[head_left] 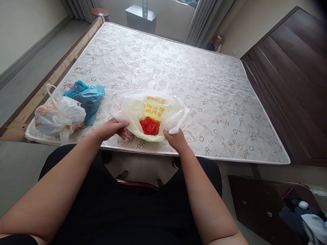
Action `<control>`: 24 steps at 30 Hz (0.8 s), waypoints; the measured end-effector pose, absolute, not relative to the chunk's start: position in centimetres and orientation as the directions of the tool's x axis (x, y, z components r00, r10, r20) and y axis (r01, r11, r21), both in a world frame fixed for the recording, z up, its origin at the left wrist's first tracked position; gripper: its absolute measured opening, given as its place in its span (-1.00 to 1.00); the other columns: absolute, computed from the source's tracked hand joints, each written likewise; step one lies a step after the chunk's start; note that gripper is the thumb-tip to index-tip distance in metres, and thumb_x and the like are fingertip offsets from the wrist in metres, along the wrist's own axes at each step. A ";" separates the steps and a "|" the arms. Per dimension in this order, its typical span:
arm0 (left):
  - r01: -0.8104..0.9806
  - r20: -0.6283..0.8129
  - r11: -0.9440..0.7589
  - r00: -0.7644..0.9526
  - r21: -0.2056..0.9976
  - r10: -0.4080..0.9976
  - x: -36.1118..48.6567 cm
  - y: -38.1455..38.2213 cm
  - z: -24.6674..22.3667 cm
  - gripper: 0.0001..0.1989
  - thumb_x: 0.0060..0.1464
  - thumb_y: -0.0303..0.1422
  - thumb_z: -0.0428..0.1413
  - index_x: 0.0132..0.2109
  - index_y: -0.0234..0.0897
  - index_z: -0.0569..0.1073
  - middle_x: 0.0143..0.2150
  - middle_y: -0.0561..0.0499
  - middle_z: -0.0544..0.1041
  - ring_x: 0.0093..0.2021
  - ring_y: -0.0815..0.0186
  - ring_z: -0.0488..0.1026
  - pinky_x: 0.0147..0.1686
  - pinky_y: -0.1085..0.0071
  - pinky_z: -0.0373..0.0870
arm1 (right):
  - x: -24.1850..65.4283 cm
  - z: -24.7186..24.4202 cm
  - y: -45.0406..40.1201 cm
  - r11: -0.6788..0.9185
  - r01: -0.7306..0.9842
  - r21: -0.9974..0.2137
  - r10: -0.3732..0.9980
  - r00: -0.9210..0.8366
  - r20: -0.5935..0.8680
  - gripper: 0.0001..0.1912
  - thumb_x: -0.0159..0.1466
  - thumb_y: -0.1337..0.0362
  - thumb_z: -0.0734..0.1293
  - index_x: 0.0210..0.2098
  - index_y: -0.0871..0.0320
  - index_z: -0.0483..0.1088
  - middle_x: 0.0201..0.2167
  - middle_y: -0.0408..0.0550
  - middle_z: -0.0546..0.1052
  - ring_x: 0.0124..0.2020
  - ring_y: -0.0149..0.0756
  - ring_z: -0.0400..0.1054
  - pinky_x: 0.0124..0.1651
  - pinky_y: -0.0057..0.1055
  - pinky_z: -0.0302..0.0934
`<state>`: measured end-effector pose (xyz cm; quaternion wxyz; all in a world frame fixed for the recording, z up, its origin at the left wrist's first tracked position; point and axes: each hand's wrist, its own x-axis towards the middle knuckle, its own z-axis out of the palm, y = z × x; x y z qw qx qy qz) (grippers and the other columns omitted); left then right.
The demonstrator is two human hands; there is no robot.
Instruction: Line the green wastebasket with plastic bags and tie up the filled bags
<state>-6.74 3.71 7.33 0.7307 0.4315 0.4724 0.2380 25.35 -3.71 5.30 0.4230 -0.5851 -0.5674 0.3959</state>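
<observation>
A pale, see-through plastic bag (176,109) lies on the mattress in front of me, its mouth spread wide. Inside it are bright red pieces (150,126), perhaps wrapped, and yellowish printing shows on the bag's inner wall. My left hand (119,128) grips the near left rim, thumb on top and fingers curled beneath. At the near right rim, my right hand (175,139) pinches the plastic between thumb and fingers. To the left sit a tied white plastic bag (61,114) with orange print and a crumpled blue plastic bag (89,98).
The lettered mattress (217,102) fills the middle, with a wooden bed rail (74,56) along its left. A dark headboard (288,85) rises on the right. A brown cabinet (255,200) stands at lower right, clothes (304,217) on it. A small nightstand (141,17) is at the back.
</observation>
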 end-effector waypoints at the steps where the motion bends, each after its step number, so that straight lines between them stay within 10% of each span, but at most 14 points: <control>1: -0.006 -0.470 0.519 0.419 0.855 0.777 -6.8 3.7 7.6 -0.64 0.12 -0.23 0.33 -0.52 -0.30 0.45 -0.61 -0.04 0.44 -0.60 0.26 0.46 -0.55 0.36 0.51 | 25.5 5.6 -3.8 0.022 0.303 -0.953 0.995 0.084 0.049 -0.66 0.27 0.08 0.44 0.00 0.02 0.52 0.07 0.06 0.54 0.33 0.06 0.26 0.50 0.08 -0.01; 7: -0.357 -0.465 0.556 0.313 0.750 0.828 -6.4 3.7 9.5 -0.45 0.33 -0.27 0.11 -0.61 -0.25 0.15 -0.71 0.11 0.19 -0.71 0.44 0.24 -0.56 0.44 0.38 | 26.2 6.6 -4.2 -0.005 0.112 -0.994 0.923 0.383 0.039 -0.62 0.30 -0.04 0.39 -0.04 0.07 0.51 -0.06 -0.01 0.61 0.12 -0.08 0.44 0.28 -0.11 0.33; 24: -0.473 -0.374 0.466 0.279 0.748 0.884 -7.4 3.4 10.4 -0.39 0.34 -0.23 0.07 -0.67 -0.25 0.11 -0.72 0.10 0.11 -0.69 0.44 0.12 -0.54 0.42 0.25 | 27.2 7.5 -4.1 0.116 -0.117 -0.986 0.819 0.574 0.029 -0.58 0.32 -0.16 0.33 -0.41 0.05 0.32 -0.51 -0.15 0.45 -0.47 -0.29 0.40 -0.27 -0.26 0.43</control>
